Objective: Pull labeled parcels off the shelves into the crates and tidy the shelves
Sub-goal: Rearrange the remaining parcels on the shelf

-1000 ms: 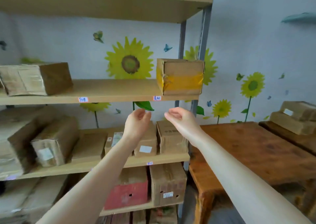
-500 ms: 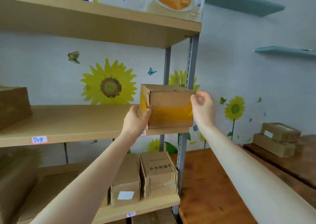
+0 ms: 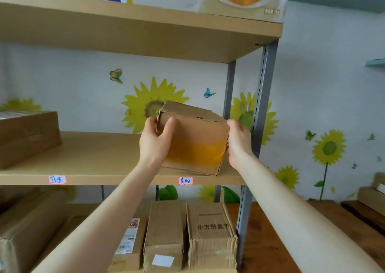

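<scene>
Tilted up since before, the cardboard parcel [image 3: 193, 139] pivots at the shelf [image 3: 93, 158] front edge, left hand [image 3: 155, 141] and right hand [image 3: 237, 143] clamping its ends for lifting.

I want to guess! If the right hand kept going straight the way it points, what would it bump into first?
Probably the box itself: the right hand already presses its side, fingers pointing inward.

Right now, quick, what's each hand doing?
Left hand: closed on the left end of the taped cardboard box, thumb across its front.
Right hand: closed on the box's right end; the box is tilted.
</scene>
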Available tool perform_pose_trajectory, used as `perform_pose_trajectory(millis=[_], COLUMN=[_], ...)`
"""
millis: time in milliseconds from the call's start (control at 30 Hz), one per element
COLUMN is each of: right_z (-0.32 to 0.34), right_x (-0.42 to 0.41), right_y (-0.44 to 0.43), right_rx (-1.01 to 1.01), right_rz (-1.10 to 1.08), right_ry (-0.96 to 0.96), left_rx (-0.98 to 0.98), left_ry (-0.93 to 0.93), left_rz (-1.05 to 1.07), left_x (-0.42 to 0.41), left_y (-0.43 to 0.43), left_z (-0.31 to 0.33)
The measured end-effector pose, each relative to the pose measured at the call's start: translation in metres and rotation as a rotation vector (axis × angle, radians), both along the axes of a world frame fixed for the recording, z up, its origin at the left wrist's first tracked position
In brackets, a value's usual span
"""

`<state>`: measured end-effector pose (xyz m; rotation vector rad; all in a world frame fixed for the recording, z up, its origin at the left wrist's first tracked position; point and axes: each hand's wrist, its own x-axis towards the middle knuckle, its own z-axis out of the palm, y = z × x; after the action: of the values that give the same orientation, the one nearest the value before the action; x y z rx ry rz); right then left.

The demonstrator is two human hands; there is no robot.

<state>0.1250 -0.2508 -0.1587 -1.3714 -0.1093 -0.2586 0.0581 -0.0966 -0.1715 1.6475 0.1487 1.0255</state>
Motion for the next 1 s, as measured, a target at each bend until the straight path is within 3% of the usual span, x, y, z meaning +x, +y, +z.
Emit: perform_pose_trajectory(millis=[133, 233, 300, 367, 433, 500, 567, 667, 800, 867, 933, 1000], right_z=[-0.002, -0.016, -0.028, -0.031, -0.025, -0.008, 0.01, 0.022, 0.021, 0.013, 0.002, -0.012], right_x=[0.0, -0.004, -0.008, -0.012, -0.013, -0.02, -0.026, -0.025, -0.021, -0.019, -0.015, -0.011], right_y=[0.011, 0.014, 0.019, 0.02, 0.017, 0.018, 0.023, 0.032, 0.028, 0.01, -0.012, -0.029], right_rx=[0.156, 0.239, 0.148, -0.076, -0.206, -0.2, -0.205, -0.234, -0.025, 0.158, 0.33, 0.398], right_rz=[0.1, 0.227, 0.236, 0.127, 0.014, 0.046, 0.161, 0.315, 0.247, 0.202, 0.181, 0.175], right_ry=[0.129, 0.248, 0.23, 0.109, -0.085, -0.219, -0.25, -0.146, -0.031, -0.015, -0.007, 0.006], left_rx=[0.572, 0.769, 0.721, 0.543, 0.252, -0.018, -0.085, -0.038, -0.022, -0.043, -0.032, -0.185], left_ry=[-0.014, -0.07, -0.045, 0.077, 0.128, 0.142, 0.2, 0.248, 0.168, 0.114, 0.144, 0.236], left_rz=[0.167, 0.157, 0.252, 0.333, 0.204, -0.018, -0.154, -0.313, -0.512, -0.437, -0.216, -0.24], left_x=[-0.023, -0.037, -0.038, -0.039, -0.038, -0.035, -0.03, -0.033, -0.04, -0.035, -0.031, -0.029], left_y=[0.02, 0.033, 0.039, 0.043, 0.045, 0.047, 0.046, 0.043, 0.049, 0.05, 0.047, 0.04], left_z=[0.028, 0.048, 0.05, 0.043, 0.034, 0.023, 0.009, -0.006, -0.012, -0.011, -0.012, -0.016])
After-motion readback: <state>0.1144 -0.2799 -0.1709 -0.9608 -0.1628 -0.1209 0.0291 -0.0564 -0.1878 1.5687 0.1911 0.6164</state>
